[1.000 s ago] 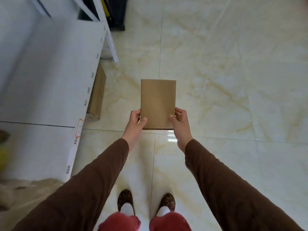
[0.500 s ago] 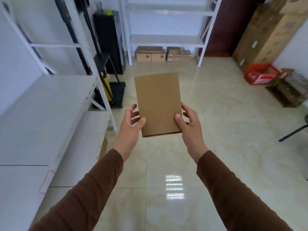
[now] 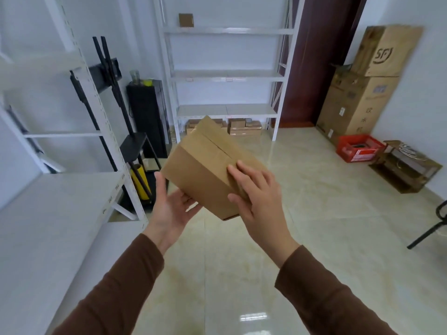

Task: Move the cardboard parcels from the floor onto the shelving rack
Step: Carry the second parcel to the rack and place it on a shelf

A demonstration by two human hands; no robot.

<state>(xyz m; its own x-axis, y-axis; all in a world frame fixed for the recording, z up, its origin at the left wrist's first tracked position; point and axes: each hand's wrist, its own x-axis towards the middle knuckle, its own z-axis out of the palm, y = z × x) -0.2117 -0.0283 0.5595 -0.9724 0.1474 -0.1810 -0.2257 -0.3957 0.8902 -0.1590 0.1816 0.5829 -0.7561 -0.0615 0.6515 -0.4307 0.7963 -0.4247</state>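
Cradling parcel (image 3: 205, 170) (tilted): left hand (image 3: 169, 211) under, right hand (image 3: 258, 199) atop.

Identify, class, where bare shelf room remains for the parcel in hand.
The near shelf left of the left hand is bare. The far rack's lower boards look bare; its top board holds one small box. Crowded: floor beneath, packed with parcels.

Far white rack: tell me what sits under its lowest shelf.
Under the far white rack, several small cardboard parcels sit on the floor. The held parcel covers part of that row, so a full count is impossible.
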